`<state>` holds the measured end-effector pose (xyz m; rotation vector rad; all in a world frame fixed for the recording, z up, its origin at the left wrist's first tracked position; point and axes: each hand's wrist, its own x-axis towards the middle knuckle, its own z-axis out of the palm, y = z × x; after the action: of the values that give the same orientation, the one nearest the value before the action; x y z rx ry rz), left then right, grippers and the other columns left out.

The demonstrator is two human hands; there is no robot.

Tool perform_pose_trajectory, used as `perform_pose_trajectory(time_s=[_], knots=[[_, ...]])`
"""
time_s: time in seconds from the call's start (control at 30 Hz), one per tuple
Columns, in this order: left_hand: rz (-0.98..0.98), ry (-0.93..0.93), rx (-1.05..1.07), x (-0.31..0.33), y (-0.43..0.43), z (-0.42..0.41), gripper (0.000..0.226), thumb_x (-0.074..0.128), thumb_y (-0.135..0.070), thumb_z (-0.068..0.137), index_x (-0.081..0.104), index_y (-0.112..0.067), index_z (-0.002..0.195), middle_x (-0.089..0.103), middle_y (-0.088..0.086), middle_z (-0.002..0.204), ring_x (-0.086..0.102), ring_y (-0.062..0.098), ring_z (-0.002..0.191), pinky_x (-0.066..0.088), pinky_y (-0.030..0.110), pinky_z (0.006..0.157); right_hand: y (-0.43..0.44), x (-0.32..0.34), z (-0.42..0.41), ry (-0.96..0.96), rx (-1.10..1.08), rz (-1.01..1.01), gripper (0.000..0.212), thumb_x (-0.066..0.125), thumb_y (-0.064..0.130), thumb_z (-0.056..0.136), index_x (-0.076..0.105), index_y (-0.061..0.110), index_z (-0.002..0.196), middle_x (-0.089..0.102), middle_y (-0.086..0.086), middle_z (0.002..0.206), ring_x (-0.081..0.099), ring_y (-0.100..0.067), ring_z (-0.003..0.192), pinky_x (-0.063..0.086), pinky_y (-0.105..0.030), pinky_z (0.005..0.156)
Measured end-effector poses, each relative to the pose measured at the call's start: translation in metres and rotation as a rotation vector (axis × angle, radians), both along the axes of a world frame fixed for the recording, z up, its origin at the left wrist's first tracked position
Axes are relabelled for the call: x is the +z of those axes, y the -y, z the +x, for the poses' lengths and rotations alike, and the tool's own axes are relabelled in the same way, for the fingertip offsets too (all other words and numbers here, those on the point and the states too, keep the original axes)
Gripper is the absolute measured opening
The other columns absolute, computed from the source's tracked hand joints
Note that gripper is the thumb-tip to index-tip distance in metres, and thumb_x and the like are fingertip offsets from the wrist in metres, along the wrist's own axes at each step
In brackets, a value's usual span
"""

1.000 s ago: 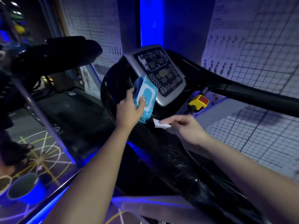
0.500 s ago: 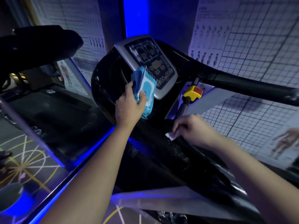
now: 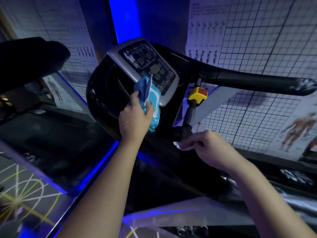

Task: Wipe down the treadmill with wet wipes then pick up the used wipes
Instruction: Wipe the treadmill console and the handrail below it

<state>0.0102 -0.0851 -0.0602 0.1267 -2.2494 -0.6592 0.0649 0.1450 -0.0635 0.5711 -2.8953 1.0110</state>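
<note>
Right hand [image 3: 205, 146]: fingers curled, pinching white wipe [image 3: 182, 147] against black treadmill frame [image 3: 163, 170], just beside post base | Left hand [image 3: 135, 117]: well apart from right, gripping blue wipes pack [image 3: 151, 98], long axis pointing up toward console [image 3: 147, 64], overlapping its lower edge | Yellow stop button [image 3: 197, 94]: between pack and right handrail [image 3: 257, 81]

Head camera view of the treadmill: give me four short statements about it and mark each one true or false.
1. The left hand grips a blue wipes pack in front of the console. True.
2. The right hand is empty. False: it pinches a white wipe.
3. The yellow stop switch sits left of the console. False: it is to the console's right.
4. Grid charts cover the wall behind the treadmill. True.
</note>
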Motion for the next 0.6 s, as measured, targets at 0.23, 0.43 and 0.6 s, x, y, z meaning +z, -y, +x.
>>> perform_pose_trajectory(time_s=[0.23,0.43,0.6], knots=[[-0.051,0.049,0.011,0.002,0.000,0.001,0.048,0.056,-0.037,0.103,0.055,-0.007,0.141,0.074,0.027,0.099,0.070,0.050,0.085,0.050,0.048,0.070,-0.016,-0.013,-0.037,-0.007,-0.108,-0.085,0.034,0.057,0.025,0.096,0.072,0.051,0.112,0.072,0.024,0.113,0.066,-0.005,0.111,0.051,-0.026,0.097],[-0.098,0.114,-0.001,0.008,-0.001,0.004,0.048,0.053,-0.037,0.104,0.053,-0.007,0.142,0.074,0.029,0.099,0.070,0.051,0.086,0.049,0.048,0.071,-0.007,-0.034,-0.034,0.129,-0.118,-0.093,0.033,0.061,0.018,0.099,0.074,0.042,0.118,0.070,0.029,0.091,0.058,0.011,0.089,0.038,-0.025,0.109],[-0.132,0.237,-0.020,0.015,0.000,0.006,0.051,0.050,-0.038,0.106,0.047,-0.008,0.147,0.071,0.031,0.110,0.067,0.053,0.097,0.049,0.051,0.079,-0.008,-0.029,0.014,0.066,-0.077,-0.244,0.047,0.055,-0.003,0.089,0.080,0.033,0.106,0.070,0.025,0.113,0.059,0.015,0.111,0.037,0.002,0.093]])
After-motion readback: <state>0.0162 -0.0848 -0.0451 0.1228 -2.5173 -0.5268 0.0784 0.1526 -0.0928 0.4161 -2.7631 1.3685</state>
